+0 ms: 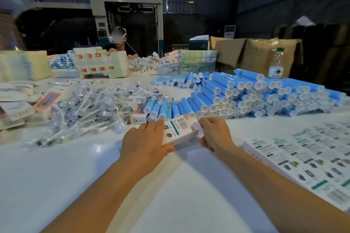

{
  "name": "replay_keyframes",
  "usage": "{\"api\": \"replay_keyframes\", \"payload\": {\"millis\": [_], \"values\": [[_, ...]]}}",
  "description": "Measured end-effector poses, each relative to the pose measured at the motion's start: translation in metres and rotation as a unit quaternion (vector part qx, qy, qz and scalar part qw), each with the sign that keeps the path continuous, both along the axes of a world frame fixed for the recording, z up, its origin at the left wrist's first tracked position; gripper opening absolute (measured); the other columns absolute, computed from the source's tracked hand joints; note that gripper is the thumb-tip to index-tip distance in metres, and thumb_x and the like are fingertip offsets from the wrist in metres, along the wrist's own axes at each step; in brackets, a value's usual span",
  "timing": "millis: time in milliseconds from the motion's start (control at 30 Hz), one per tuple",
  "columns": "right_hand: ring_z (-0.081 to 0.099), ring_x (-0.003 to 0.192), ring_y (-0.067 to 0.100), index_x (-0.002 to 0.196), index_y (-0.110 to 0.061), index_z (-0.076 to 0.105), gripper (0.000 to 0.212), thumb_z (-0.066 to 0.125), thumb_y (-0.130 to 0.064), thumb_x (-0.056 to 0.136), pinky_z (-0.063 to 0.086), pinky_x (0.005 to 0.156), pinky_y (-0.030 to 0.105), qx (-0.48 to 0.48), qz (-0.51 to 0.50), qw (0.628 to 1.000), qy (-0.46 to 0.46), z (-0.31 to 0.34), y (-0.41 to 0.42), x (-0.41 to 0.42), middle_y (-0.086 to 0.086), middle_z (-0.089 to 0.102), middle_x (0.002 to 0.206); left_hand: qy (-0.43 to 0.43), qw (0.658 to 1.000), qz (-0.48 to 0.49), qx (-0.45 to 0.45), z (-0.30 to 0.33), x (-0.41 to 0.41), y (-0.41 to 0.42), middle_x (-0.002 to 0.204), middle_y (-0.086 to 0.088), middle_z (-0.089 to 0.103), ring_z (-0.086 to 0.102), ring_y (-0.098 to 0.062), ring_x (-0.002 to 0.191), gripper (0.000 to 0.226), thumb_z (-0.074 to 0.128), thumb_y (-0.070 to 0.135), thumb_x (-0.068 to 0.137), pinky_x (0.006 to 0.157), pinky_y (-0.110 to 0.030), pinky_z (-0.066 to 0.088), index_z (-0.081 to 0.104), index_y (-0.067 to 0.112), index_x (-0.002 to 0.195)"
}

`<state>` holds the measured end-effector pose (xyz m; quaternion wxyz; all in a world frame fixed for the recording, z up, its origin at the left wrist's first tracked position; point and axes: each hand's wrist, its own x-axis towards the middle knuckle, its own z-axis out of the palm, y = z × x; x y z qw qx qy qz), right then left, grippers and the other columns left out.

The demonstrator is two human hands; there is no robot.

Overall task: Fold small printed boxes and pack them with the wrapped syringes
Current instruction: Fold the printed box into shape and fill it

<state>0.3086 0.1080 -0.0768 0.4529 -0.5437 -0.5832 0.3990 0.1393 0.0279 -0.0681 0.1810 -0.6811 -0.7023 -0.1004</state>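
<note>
Above glossy white table (75, 176), left hand (145, 138) and right hand (216, 132) grip rectangular printed box (180, 130), apparently cardboard.

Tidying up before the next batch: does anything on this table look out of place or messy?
Nothing looks damaged or spilled. The wrapped syringes lie in a loose, tangled heap on the left, unlike the neatly stacked blue tubes. One small box sits alone at the edge of that heap.

A clear plastic water bottle with a green cap (276, 63) is standing near the table's far right edge, beside brown cardboard cartons (253, 53); a grey machine marked FMZ-1450A (130, 5) is looming behind.
</note>
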Motion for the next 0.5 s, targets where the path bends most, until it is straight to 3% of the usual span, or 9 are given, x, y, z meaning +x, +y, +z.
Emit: {"api": "replay_keyframes", "payload": {"millis": [100,200,267,400,500], "values": [[0.046,0.059,0.018,0.070,-0.004,0.055,0.024,0.043,-0.012,0.090,0.038,0.055,0.030,0.116,-0.047,0.982,-0.139,0.017,0.013,-0.002,0.009,0.057,0.068,0.002,1.000,-0.004,-0.018,-0.002,-0.003,-0.002,0.143,0.002,0.036,0.040,-0.019,0.124,0.074,0.034,0.064,0.090,0.089,-0.034,0.037,0.016,0.020,0.145],[0.054,0.065,0.024,0.078,-0.004,0.057,0.021,0.044,-0.013,0.092,0.046,0.059,0.035,0.159,-0.020,0.961,-0.227,0.037,0.031,-0.023,0.010,0.061,0.074,-0.004,1.000,-0.017,-0.026,-0.006,-0.003,-0.002,0.140,0.002,0.038,0.040,-0.021,0.121,0.069,0.033,0.061,0.091,0.089,-0.035,0.034,0.019,0.019,0.144],[0.052,0.062,0.027,0.079,-0.003,0.056,0.019,0.048,-0.013,0.093,0.047,0.057,0.036,0.142,0.020,0.956,-0.257,0.044,0.046,-0.045,0.011,0.059,0.073,-0.009,0.999,-0.032,-0.030,-0.008,-0.001,-0.002,0.135,0.002,0.041,0.042,-0.021,0.116,0.063,0.034,0.059,0.092,0.083,-0.034,0.031,0.025,0.020,0.141],[0.030,0.047,0.019,0.063,-0.010,0.036,0.031,0.052,-0.012,0.089,0.028,0.047,0.024,0.080,0.073,0.941,-0.319,0.049,0.073,-0.090,0.005,0.036,0.055,-0.032,0.998,-0.048,-0.027,-0.009,-0.002,-0.003,0.118,0.003,0.048,0.045,-0.021,0.103,0.048,0.039,0.057,0.089,0.072,-0.034,0.025,0.037,0.023,0.123],[0.039,0.045,0.017,0.059,-0.010,0.038,0.033,0.054,-0.016,0.088,0.030,0.040,0.020,0.043,0.094,0.926,-0.364,0.046,0.088,-0.114,0.004,0.042,0.054,-0.034,0.998,-0.045,-0.025,-0.007,-0.003,-0.002,0.112,0.002,0.049,0.046,-0.021,0.098,0.045,0.043,0.058,0.087,0.070,-0.035,0.024,0.039,0.023,0.116]]}}
